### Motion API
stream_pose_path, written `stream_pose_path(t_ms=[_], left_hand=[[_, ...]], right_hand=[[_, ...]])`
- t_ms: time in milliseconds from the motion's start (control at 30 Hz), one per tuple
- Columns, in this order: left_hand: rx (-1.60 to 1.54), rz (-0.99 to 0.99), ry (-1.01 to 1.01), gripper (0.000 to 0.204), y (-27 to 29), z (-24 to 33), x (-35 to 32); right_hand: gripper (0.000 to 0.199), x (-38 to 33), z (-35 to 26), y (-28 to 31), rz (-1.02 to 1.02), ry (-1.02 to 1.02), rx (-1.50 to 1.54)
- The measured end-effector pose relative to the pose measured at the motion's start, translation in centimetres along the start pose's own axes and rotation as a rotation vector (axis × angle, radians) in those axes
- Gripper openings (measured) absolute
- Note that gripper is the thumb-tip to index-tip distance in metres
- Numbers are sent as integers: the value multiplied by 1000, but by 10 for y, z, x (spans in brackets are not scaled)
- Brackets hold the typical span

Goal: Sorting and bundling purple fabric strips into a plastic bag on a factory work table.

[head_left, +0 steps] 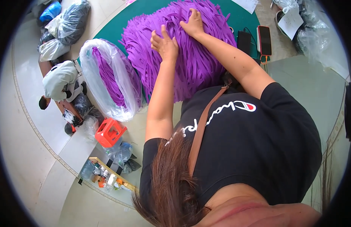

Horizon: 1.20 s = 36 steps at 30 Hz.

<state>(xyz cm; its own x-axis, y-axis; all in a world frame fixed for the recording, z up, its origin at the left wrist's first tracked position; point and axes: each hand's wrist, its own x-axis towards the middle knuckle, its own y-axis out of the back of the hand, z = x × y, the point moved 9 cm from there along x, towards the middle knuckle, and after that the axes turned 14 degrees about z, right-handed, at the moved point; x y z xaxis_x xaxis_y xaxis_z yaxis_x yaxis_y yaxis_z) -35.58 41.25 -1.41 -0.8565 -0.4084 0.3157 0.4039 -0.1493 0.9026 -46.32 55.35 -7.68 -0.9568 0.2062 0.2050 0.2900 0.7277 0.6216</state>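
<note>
Left hand (164,44): one, fingers spread and loosely curled, resting on the near slope of the strip heap; whether it has hold of any strips cannot be told.
Right hand (193,23): one, palm down, fingers pressed into the top of the heap; nothing visibly clasped.
Purple strips (198,62): one large heap of flat, ribbon-like lengths, too many to count, lying on the green table and spilling over its near edge.
Green table (243,19): one, round-edged, mostly covered by the heap.
Clear plastic bag (118,81): one, open, with more purple strips inside, just left of the heap.
Phones (264,39): two dark slabs side by side at the table's right edge, one with a red rim.
Red plastic stool (110,132): one, on the floor below the clear bag.
Filled bags (69,22): several, grey, blue and white, by the far left wall.
Paper sheets (291,22): two, upper right.
</note>
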Motion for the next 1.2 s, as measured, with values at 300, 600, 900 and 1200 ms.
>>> stream_pose_path(t_ms=[300, 600, 900, 1200], left_hand=[[-535, 158, 220, 18, -10, -4, 29], [-358, -125, 330, 56, -34, 50, -1], [-456, -410, 890, 88, -93, 37, -15], [-565, -781, 928, 82, -85, 58, -9]], right_hand=[[29, 31, 36, 69, 265, -26, 172], [32, 18, 133, 67, -115, -305, -206], [59, -1, 101, 45, -298, -322, -193], [34, -30, 83, 36, -510, -905, 671]])
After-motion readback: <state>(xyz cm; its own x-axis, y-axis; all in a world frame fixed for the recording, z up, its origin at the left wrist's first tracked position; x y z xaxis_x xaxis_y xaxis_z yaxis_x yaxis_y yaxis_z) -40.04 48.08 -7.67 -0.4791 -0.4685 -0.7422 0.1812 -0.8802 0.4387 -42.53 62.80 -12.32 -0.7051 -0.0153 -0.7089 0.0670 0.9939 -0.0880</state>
